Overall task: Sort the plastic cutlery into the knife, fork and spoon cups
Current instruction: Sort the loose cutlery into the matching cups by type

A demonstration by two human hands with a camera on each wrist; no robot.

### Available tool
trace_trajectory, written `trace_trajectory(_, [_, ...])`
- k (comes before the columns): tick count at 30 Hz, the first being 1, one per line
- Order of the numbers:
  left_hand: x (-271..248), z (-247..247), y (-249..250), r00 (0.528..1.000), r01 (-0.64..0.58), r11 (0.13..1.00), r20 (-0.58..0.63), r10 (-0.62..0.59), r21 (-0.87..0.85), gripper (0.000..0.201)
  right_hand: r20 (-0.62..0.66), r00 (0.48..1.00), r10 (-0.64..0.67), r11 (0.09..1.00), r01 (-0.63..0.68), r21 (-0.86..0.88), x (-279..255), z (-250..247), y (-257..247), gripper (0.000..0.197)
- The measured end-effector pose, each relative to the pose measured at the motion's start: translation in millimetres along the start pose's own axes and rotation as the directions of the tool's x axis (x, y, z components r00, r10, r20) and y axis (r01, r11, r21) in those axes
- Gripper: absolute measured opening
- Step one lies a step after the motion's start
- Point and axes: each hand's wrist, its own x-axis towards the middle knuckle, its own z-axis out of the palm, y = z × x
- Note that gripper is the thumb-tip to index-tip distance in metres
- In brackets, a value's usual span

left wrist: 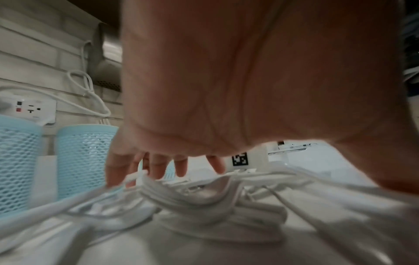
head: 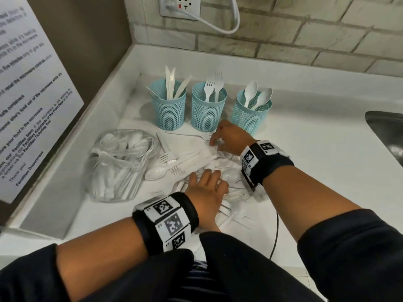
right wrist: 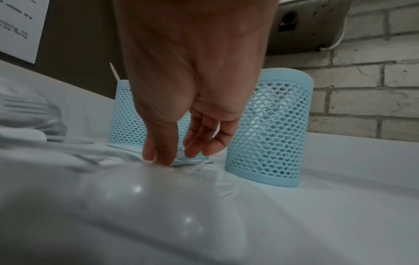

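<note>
White plastic cutlery is heaped on the table, just in front of three blue mesh cups. The knife cup is left of the fork cup; the spoon cup is right of it. The left hand is laid over the heap's near side, fingers spread, nothing gripped. The right hand, just in front of the fork cup, is lowered to the heap, grip narrow, fingertips touching cutlery; a hold cannot be told. A clear bag lies left of the heap.

White counter bears cups, cutlery, bag
</note>
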Motion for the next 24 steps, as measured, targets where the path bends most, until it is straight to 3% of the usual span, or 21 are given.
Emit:
trace_trajectory(5, [3, -8, -13, 0.994, 0.062, 0.998, 0.09, -0.064, 0.022, 0.116, 0.044, 0.998, -0.05, 0.998, 0.051, -0.031, -3, -5, 3, 0.031])
trace_trajectory(10, [5, -15, -33, 0.985, 0.159, 0.984, 0.072, -0.154, -0.078, 0.099, 0.056, 0.985, -0.166, 0.965, 0.174, -0.196, -7, -8, 1, 0.022])
trace_trajectory(13, [6, -14, -45, 0.984, 0.176, 0.975, 0.053, -0.17, -0.136, 0.085, 0.11, 0.967, -0.23, 0.934, 0.251, -0.253, -9, -9, 2, 0.026])
trace_trajectory(19, [13, -18, -58, 0.977, 0.208, 0.955, -0.007, -0.214, -0.211, 0.061, 0.177, 0.948, -0.266, 0.889, 0.312, -0.335, -8, -13, 4, 0.027])
trace_trajectory(24, [14, -19, -60, 0.974, 0.183, 0.967, -0.102, -0.203, -0.179, 0.046, 0.086, 0.853, -0.515, 0.739, 0.493, -0.459, -11, 2, 14, 0.028])
